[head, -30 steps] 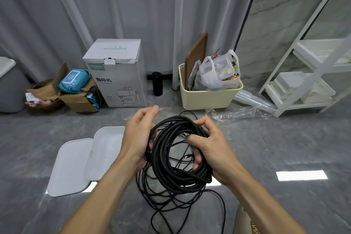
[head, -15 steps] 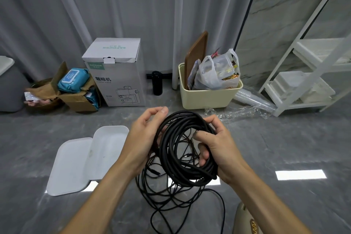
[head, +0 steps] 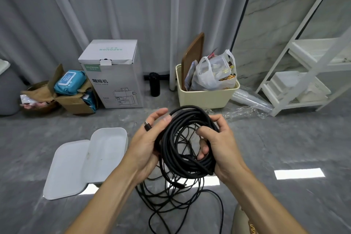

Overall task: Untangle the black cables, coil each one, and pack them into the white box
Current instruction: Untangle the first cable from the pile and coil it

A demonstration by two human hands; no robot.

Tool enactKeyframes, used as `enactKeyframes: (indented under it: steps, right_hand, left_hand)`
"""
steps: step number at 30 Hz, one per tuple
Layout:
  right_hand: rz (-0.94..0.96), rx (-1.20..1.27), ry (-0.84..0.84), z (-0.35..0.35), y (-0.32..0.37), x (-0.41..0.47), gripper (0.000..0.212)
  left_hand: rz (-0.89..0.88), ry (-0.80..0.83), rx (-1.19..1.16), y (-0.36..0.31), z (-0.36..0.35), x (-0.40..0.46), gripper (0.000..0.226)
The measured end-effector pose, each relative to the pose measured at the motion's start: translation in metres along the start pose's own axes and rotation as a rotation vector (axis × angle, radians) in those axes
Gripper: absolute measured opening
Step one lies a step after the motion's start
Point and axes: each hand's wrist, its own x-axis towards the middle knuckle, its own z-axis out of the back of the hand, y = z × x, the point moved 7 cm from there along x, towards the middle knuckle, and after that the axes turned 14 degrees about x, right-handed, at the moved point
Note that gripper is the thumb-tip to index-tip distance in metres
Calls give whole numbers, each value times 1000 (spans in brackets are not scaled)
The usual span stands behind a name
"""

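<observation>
The left hand (head: 145,147) was curled around the left side of a thick black cable coil (head: 187,138), thumb lying over the upper strands, with a small connector plug (head: 147,125) pinched between its fingers. The right hand (head: 218,144) gripped the right side of the same coil, its fingers hooked through the centre opening and its thumb pressed over the outer strands. The coil was held upright in the air between both hands, above the floor. Thinner black cables (head: 171,194) hung from the underside of the coil and lay in a loose tangle on the grey floor (head: 284,205) directly below the hands; some thin strands also crossed the inside of the coil. The white box (head: 106,156) lay open on the floor just left of the left forearm, with its white lid (head: 66,169) beside it, overlapping its left edge. Further back, against the grey curtain (head: 114,5), stood a white cardboard carton (head: 112,74) printed with a machine drawing, a brown cardboard box (head: 76,99) holding a blue packet (head: 69,81), a black bottle (head: 153,84), and a cream plastic bin (head: 207,95) holding a wooden board (head: 192,59) and a plastic bag (head: 212,70). A white shelf rack (head: 307,59) stood at the right, with clear plastic wrap (head: 247,108) on the floor near its foot.
</observation>
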Motion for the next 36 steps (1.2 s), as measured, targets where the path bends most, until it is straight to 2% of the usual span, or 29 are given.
enactKeyframes:
  steps: [4,10,13,17,20,24,26,29,33,36]
  right_hand:
    - [-16,-3,-14,4,-2,1,26]
    - [-4,16,64,-3,-1,-2,25]
    - [-18,45,86,-6,-1,-3,27]
    - [-28,74,72,-6,-2,-4,29]
    - [-25,102,53,-6,-2,-5,29]
    - [-32,212,22,-6,0,-4,26]
    - [-10,223,-27,-2,2,-3,26]
    - [52,172,-130,8,7,-3,24]
    - [142,67,-181,14,12,-6,24]
    - [205,-2,-169,14,13,-8,23]
  left_hand:
    - [-81,-77,230,-9,7,0,42]
    - [-62,27,201,-11,4,-3,27]
    - [-32,43,165,-9,2,-4,37]
    - [-77,53,394,-4,-3,-6,52]
    - [-74,61,340,1,-3,-5,58]
    - [-88,64,84,2,-7,-3,60]
    - [-77,59,91,7,-8,-2,60]
    - [5,100,184,15,-10,-4,73]
    - [25,192,286,15,-16,-7,59]
    - [66,182,359,20,-16,-5,54]
